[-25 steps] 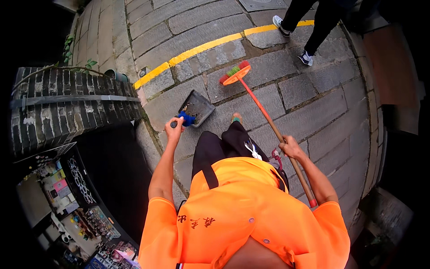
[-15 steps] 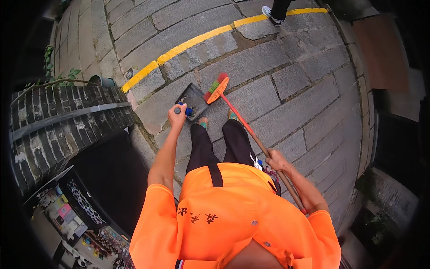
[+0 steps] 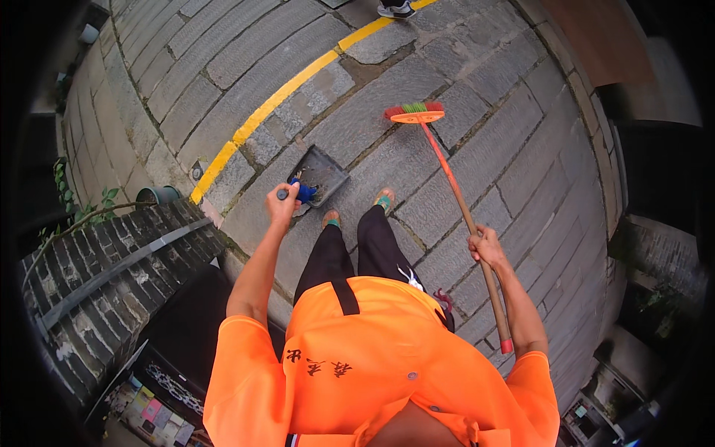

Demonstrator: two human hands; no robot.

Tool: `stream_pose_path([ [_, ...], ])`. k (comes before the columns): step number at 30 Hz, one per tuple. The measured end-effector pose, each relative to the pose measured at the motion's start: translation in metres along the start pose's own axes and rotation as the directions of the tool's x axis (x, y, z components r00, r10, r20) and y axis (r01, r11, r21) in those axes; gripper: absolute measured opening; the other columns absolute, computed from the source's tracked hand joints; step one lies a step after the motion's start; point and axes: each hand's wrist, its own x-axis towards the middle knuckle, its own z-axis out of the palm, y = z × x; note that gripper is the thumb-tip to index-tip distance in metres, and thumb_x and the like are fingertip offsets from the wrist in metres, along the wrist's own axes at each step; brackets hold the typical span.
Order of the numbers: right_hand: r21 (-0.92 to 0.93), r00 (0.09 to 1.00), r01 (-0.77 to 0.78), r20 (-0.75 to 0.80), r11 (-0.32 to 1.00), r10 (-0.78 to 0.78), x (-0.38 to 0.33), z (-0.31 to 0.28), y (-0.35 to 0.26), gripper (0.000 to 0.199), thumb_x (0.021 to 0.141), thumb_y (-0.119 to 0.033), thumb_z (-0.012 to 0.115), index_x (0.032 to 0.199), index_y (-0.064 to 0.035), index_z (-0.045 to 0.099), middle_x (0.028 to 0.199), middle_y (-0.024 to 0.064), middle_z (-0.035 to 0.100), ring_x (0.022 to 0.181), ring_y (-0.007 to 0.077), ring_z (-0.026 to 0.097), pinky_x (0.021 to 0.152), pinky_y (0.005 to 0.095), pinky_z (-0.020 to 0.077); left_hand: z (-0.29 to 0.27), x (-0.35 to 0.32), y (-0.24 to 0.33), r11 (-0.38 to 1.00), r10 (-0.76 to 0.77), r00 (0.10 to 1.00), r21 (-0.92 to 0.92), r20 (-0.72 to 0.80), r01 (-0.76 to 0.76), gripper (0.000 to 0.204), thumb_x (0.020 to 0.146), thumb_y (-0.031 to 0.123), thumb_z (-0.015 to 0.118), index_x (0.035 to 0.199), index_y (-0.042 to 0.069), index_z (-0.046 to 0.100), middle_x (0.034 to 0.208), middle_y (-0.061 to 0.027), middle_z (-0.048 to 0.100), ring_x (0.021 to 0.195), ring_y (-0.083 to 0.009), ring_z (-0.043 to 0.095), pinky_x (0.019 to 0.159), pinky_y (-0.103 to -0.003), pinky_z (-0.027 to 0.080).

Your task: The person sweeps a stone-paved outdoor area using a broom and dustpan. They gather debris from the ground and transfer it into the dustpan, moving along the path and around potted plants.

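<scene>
My left hand [image 3: 283, 203] is closed round the upright handle of a dark grey dustpan [image 3: 337, 184], whose grip end pokes out above my fingers. Bits of litter lie in the pan, beside a blue part near the handle. My right hand [image 3: 486, 244] grips the brown shaft of a broom [image 3: 451, 171] partway up. The broom's orange head [image 3: 417, 117], with red and green bristles, is out on the paving, ahead and to the right of the pan and apart from it. My feet stand just behind the two tools.
Grey stone paving [image 3: 477, 127] runs all round, crossed by a yellow painted line [image 3: 279, 97]. A low brick wall [image 3: 112, 276] and a plant pot [image 3: 158, 195] are at left. Another person's shoe [image 3: 397, 10] shows at the far edge.
The broom head has swung right, away from the dustpan's edge, and my right hand has moved right with the shaft. The other person's foot has moved farther off in view.
</scene>
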Motion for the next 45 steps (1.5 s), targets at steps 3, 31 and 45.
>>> stream_pose_path([
  [3, -0.016, 0.996, 0.043, -0.081, 0.999, -0.044, 0.045, -0.025, -0.033, 0.058, 0.076, -0.003, 0.048, 0.13, -0.0004, 0.025, 0.054, 0.0028, 0.045, 0.034, 0.0088, 0.04, 0.031, 0.0239, 0.031, 0.035, 0.007, 0.016, 0.998, 0.042, 0.997, 0.046, 0.063, -0.045, 0.026, 0.076, 0.024, 0.066, 0.065, 0.002, 0.057, 0.056, -0.0043, 0.055, 0.047, -0.012, 0.057, 0.041, -0.024, 0.046],
  [31, -0.392, 0.988, 0.139, -0.011, 0.909, -0.156, 0.091, -0.123, -0.008, 0.067, 0.073, -0.001, 0.047, 0.135, -0.0015, 0.021, 0.06, 0.0077, 0.05, 0.041, 0.0151, 0.048, 0.037, 0.0289, 0.0393, 0.224, 0.019, 0.044, 0.988, 0.036, 0.991, 0.143, 0.133, -0.055, 0.028, 0.075, 0.023, 0.068, 0.062, 0.002, 0.055, 0.05, -0.0016, 0.05, 0.043, -0.0098, 0.053, 0.039, -0.025, 0.041],
  [45, 0.011, 0.979, -0.092, 0.185, 0.996, 0.089, -0.001, -0.163, -0.006, 0.068, 0.073, 0.002, 0.043, 0.136, -0.0033, 0.019, 0.055, 0.0023, 0.045, 0.037, 0.0093, 0.042, 0.035, 0.0246, 0.0344, 0.204, 0.017, 0.029, 0.99, 0.011, 0.989, 0.135, 0.146, -0.031, 0.026, 0.076, 0.022, 0.067, 0.063, 0.002, 0.056, 0.052, -0.0014, 0.052, 0.043, -0.0104, 0.052, 0.038, -0.024, 0.042],
])
